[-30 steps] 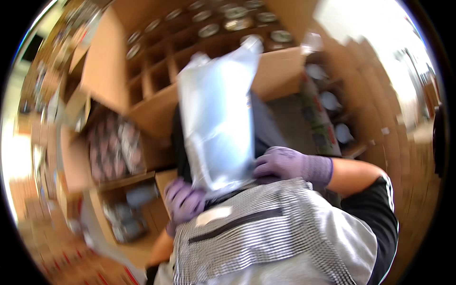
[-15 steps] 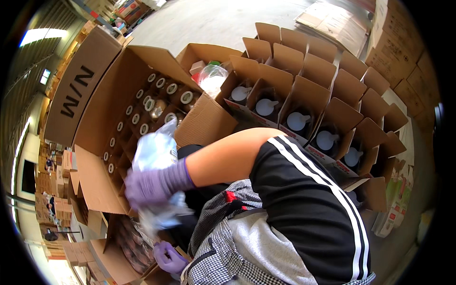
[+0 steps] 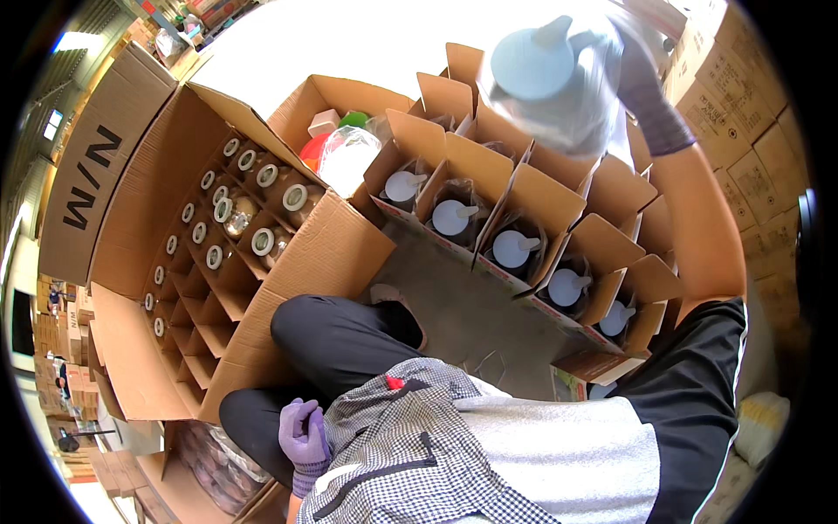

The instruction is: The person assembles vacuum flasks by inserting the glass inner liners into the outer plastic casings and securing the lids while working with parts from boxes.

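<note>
My right hand point(image 3: 644, 98), in a purple glove, is raised at the upper right and closed on a jug point(image 3: 532, 65). The jug has a light blue top with a spout and handle, sits in a clear plastic bag and is blurred. Below it stand open small cartons point(image 3: 550, 194) in rows; several hold similar bagged jugs with pale blue lids point(image 3: 454, 217). My left hand point(image 3: 305, 434), also purple-gloved, rests by my thigh with fingers curled and nothing visible in them.
At the left, a large open carton point(image 3: 332, 236) has a cardboard divider grid and several glass bottles or flasks point(image 3: 297, 197) with round pale mouths. Behind it, another carton point(image 3: 358, 90) holds a plastic bag and coloured items. A carton of wrapped dark items point(image 3: 218, 467) lies lower left. Stacked cartons point(image 3: 733, 122) line the right.
My right hand has swung from the large divided carton at the left to above the small cartons at the upper right, carrying the bagged jug. My left hand stays low by my leg.
</note>
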`<state>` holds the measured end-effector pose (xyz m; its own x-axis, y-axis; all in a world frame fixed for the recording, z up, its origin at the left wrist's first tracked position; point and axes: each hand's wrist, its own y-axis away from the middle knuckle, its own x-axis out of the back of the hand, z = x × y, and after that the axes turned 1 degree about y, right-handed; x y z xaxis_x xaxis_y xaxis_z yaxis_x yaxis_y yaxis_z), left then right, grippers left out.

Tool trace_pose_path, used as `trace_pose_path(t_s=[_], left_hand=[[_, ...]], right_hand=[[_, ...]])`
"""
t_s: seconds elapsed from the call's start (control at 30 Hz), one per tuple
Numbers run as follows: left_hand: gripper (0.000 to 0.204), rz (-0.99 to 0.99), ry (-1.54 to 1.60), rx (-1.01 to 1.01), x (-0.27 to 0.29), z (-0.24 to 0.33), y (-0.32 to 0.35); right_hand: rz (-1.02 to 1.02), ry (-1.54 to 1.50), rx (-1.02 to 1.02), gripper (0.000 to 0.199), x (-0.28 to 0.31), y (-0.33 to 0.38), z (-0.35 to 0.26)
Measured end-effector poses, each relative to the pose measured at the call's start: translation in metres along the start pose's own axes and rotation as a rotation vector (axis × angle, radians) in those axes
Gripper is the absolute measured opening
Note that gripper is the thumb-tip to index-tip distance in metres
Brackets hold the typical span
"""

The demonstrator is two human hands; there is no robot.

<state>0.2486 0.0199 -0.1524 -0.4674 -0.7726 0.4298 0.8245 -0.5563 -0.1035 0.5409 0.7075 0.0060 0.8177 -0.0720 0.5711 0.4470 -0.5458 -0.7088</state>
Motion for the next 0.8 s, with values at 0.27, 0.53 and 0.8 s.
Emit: trace_pose_path(t_s=[0.27, 0.53, 0.8], left_hand=[[0.019, -0.007, -0.047, 0.104, 0.016, -0.002, 0.003], [0.02, 0.024, -0.435, -0.311, 0.049, -0.006, -0.048], [0.031, 1.056, -0.262, 0.339, 0.303, -0.182, 0.124]], right_hand=[[-0.272, -0.839, -0.676, 0.039, -0.115, 0.122, 0.115], [-0.382, -0.609, -0.994, 0.042, -0.16, 0.201, 0.2], [-0.455, -0.047, -0.347, 0.039, -0.215, 0.161, -0.012]])
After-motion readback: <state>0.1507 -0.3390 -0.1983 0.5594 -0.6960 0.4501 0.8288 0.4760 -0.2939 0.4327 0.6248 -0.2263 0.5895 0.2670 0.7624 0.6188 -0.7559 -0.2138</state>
